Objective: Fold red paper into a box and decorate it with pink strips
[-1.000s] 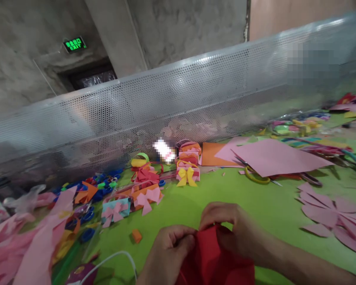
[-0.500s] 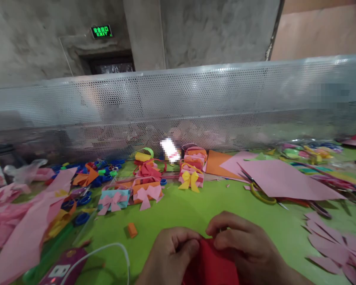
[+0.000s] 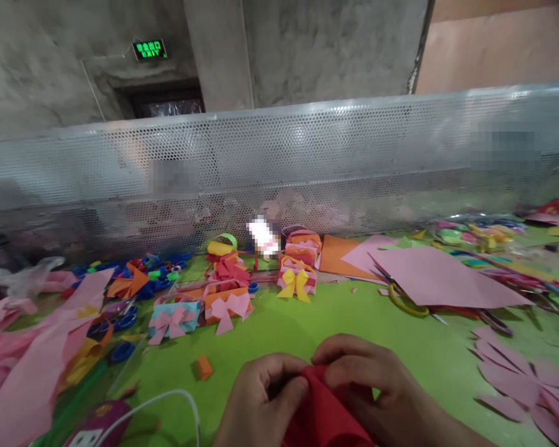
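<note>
Low in the view, a piece of red paper (image 3: 328, 413) is held between my two hands, its lower part cut off by the frame edge. My left hand (image 3: 272, 397) pinches its upper left edge between thumb and curled index finger. My right hand (image 3: 372, 379) grips the top right of the sheet, fingers bent over it and partly hiding it. The paper looks folded or curved. To the left lies a small orange block (image 3: 204, 367). Beyond my hands stand little paper bags with bows: a blue one (image 3: 190, 316), an orange one (image 3: 235, 298) and one with a yellow bow (image 3: 295, 284).
Pink sheets (image 3: 447, 276) and yellow-handled scissors (image 3: 407, 304) lie at right, near pink petal cutouts (image 3: 517, 379). Pink paper strips (image 3: 41, 372) and a purple power strip (image 3: 105, 422) with a white cable (image 3: 168, 395) are at left. A perforated metal screen (image 3: 307, 149) runs along the back.
My right hand has shifted slightly left toward my left hand, and the red paper's face has tilted and bent between them. The view has turned slightly right.
</note>
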`<state>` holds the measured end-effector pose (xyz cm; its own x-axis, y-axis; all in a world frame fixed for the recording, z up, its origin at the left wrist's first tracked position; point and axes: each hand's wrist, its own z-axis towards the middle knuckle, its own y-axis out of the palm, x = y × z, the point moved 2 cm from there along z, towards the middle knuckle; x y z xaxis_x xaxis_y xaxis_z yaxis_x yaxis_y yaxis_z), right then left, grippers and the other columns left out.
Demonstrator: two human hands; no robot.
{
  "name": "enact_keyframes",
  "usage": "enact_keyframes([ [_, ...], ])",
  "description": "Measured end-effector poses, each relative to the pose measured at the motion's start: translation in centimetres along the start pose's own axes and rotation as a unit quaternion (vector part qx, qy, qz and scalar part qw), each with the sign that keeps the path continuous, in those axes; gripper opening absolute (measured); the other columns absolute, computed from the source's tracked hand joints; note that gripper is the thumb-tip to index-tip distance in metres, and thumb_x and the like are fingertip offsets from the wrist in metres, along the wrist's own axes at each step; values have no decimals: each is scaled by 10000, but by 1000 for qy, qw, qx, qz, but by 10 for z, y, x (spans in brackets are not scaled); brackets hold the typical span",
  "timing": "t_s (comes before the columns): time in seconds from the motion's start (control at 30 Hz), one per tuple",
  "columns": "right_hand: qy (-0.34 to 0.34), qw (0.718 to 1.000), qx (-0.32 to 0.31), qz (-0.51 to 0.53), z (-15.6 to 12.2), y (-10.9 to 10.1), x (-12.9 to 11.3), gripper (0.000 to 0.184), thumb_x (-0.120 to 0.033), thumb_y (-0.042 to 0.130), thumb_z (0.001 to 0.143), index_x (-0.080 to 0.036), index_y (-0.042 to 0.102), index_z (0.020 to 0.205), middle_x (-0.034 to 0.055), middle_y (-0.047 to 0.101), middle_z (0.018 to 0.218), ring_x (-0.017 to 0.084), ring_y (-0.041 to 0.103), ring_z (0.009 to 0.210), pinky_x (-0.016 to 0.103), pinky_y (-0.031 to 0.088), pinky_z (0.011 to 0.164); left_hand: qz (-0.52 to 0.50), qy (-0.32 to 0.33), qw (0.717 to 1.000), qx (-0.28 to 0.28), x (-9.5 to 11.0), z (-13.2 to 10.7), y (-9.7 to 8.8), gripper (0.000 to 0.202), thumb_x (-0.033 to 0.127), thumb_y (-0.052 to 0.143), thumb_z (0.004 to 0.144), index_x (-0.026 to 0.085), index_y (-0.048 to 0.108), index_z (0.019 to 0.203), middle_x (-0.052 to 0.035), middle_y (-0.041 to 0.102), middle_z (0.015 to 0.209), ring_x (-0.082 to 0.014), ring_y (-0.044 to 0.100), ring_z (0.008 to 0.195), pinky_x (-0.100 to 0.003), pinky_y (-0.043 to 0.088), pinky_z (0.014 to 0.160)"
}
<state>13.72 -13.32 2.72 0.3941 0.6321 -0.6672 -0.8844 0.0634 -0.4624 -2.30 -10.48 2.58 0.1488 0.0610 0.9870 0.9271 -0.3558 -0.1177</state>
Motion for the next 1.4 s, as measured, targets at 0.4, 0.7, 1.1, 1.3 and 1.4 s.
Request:
enact_keyframes([
  [0.4,188,974,-76,101,3,-11,-5,368,53,484,617,-205,716,737,0,665,869,91,595,713,162,422,583,61,57,996,22,16,-5,2,79,246,637,623,194,689,653,-5,655,598,-133,556,578,-206,431,569],
  [0.7,306,941,-93,109,3,-25,-9,274,-148,699,574,-187,630,836,-32,611,744,119,530,694,191,420,596,84,67,993,57,12,-3,2,30,209,614,608,183,626,602,-6,612,604,-135,549,588,-208,423,566],
  [1.1,334,939,-41,69,0,-14,-15,340,-171,628,608,-209,658,945,-13,676,770,130,579,658,201,449,583,-30,15,996,83,4,0,5,192,187,689,513,181,633,696,29,612,562,-113,571,555,-196,428,547],
  [1.3,346,935,-50,57,0,-14,-13,235,-178,607,637,-195,686,858,-8,678,710,121,562,617,186,414,533,-32,9,997,71,2,0,8,158,195,706,524,177,655,672,5,647,593,-125,586,587,-204,437,570],
  [1.4,337,938,-53,59,3,-17,-13,196,-164,546,683,-183,685,820,-2,669,691,110,543,602,179,394,515,-39,17,998,49,4,-2,8,204,238,727,544,181,682,735,12,630,618,-115,569,598,-195,436,565],
])
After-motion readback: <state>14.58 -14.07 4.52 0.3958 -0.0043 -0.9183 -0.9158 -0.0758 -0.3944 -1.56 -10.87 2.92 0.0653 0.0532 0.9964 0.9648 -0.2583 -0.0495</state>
